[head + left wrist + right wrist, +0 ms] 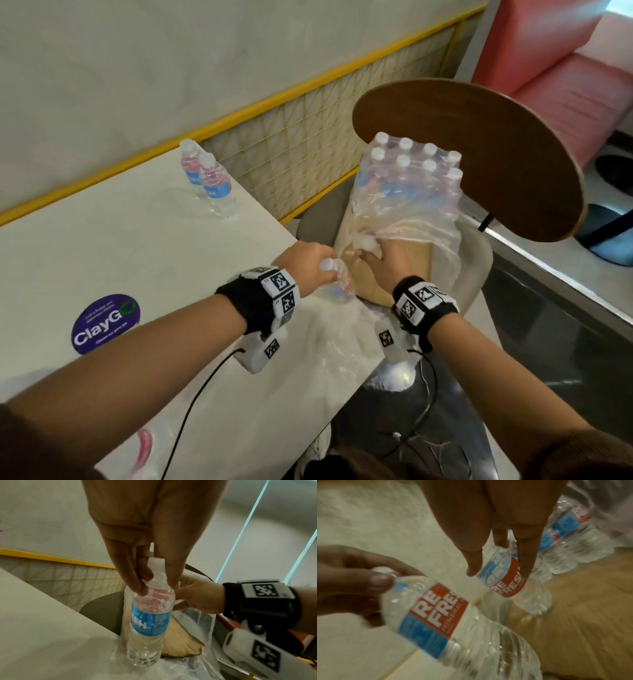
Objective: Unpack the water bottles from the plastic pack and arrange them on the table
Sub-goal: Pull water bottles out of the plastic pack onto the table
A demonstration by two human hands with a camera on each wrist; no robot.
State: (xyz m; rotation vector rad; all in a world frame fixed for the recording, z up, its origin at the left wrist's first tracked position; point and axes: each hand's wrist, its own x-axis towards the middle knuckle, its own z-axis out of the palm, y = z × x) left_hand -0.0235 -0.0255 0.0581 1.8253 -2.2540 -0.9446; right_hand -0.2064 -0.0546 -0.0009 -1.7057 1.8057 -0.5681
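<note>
Left hand (305,263) grips bottle (150,615); right hand (383,263) another.

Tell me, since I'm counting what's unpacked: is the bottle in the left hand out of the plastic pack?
Out. The left hand grips the clear plastic water bottle bare, over the white table's edge.

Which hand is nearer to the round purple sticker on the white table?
Left. The left hand holds a clear water bottle at the table edge beyond the round purple sticker; the right hand is further right, off the table.

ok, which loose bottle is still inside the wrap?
The one the right hand grips, at the wrap's open end. The left hand's bottle is out; two others stand on the table.
</note>
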